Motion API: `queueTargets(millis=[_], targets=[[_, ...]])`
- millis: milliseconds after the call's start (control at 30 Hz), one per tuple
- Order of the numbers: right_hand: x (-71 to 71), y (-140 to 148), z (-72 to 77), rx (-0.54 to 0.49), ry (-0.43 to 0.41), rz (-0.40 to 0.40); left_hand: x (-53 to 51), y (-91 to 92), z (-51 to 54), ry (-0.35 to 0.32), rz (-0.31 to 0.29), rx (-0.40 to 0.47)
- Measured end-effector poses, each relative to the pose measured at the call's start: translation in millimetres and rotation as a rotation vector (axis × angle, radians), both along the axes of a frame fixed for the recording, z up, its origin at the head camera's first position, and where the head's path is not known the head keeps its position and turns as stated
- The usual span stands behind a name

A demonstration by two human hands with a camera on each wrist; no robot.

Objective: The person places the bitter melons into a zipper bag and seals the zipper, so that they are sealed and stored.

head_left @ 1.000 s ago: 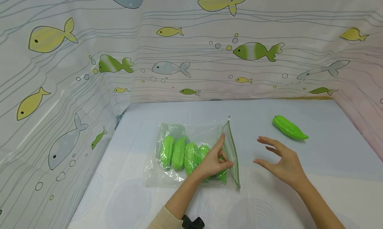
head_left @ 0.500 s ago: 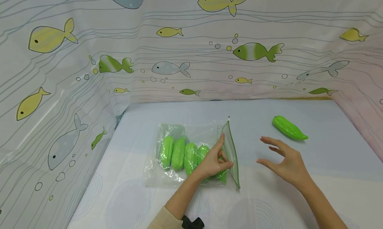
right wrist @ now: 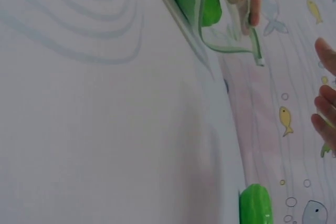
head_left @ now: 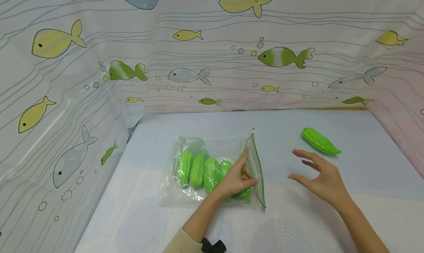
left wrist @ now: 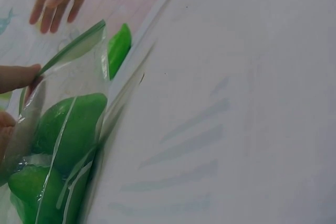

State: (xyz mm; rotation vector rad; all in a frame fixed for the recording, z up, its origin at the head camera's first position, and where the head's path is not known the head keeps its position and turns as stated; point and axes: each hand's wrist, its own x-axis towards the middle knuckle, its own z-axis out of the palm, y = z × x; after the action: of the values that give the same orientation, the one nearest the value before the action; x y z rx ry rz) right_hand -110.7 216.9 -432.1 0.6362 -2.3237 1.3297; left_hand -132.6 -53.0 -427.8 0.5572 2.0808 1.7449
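Note:
A clear zip bag (head_left: 259, 172) with a green edge lies on the table, its mouth facing right and parted. Inside are several glossy green bitter melons (head_left: 197, 170), some covered by the left forearm. My left hand (head_left: 236, 177) holds the bag at its mouth, with thumb and forefinger spread along the green rim (left wrist: 73, 48). To the right of the mouth, my right hand (head_left: 322, 177) hovers with thumb and fingers apart, holding nothing. One loose bitter melon (head_left: 320, 141) lies beyond it at the back right, also partly seen in the right wrist view (right wrist: 255, 205).
The table (head_left: 364, 179) has a pale patterned cover. A curtain (head_left: 198, 54) printed with fish stands behind it and along the sides. A black strap mount (head_left: 213, 245) sits at the left wrist.
My right hand has drifted slightly rightward, away from the bag's mouth. The left hand, the bag and the loose bitter melon have stayed where they were.

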Motion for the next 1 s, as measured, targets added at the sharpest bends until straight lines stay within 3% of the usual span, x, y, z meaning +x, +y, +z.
queueTargets(millis=[400,633,1000], targets=[[-1.9,8,3.9,0.011,0.044,-0.024,0.4,-0.1,-0.6,-0.001,-0.005,0.004],[-3.2,14,0.7,-0.006,0.018,-0.037,-0.1,0.0,-0.9,-0.003,-0.006,0.006],[-3.3,18,7.5,0.009,0.101,-0.082,0.4,0.4,0.1,0.002,-0.004,0.002]])
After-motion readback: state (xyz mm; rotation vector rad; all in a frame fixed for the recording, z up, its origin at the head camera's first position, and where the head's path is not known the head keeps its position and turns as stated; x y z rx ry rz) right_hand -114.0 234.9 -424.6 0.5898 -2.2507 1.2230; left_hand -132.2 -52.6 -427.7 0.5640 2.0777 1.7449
